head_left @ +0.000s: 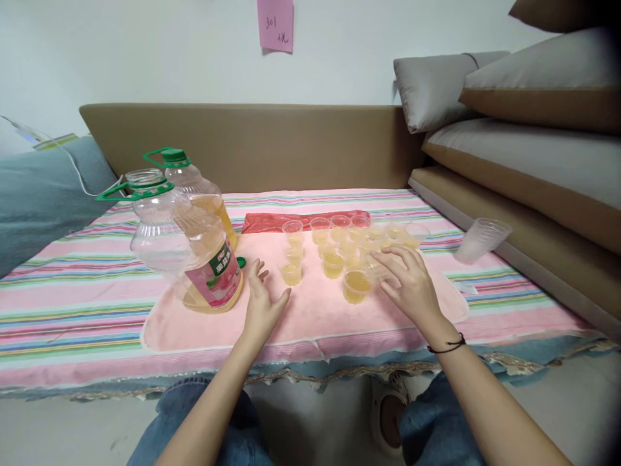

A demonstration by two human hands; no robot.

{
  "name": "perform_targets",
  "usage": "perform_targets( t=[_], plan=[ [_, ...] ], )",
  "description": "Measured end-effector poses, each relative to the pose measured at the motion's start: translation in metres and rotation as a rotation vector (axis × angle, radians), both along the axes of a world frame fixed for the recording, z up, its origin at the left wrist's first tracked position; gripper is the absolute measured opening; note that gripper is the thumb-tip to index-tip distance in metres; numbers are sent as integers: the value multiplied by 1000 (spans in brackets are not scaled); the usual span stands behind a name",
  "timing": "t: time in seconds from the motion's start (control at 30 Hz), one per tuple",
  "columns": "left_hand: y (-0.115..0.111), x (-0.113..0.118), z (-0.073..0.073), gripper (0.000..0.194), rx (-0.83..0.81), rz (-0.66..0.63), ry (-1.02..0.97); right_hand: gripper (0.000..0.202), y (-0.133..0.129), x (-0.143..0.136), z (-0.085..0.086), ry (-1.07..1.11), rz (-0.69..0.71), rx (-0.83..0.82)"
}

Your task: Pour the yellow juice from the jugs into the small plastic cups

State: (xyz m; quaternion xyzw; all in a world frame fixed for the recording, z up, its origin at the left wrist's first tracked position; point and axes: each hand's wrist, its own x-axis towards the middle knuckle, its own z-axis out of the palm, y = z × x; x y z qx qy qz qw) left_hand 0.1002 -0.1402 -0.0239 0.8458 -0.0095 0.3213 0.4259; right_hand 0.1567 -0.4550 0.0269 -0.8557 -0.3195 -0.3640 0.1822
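On a pink mat, several clear plastic cups of yellow drink stand in rows. My left hand is open, fingers apart, between a big juice bottle and the left row, where the front cup stands. The open-necked bottle has a pink label and a green handle ring; a second bottle with its green cap on stands behind. My right hand hovers at the right-hand cups with fingers curved and apart, just right of the nearest cup. It hides some cups, so contact there is unclear.
A stack of nested clear cups lies tilted at the right, by piled cushions. Behind the cups is a flat red wrapper. A green cap lies beside the front bottle. A brown backboard closes off the far side.
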Motion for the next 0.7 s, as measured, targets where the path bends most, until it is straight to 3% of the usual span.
perform_targets(
  t=[0.5,0.7],
  plan=[
    [-3,-2,1,86,-21,-3,13,41,8,-4,9,-175,-8,-102],
    [-3,-2,2,87,-30,-10,17,49,6,-3,8,-137,-16,-74]
  ],
)
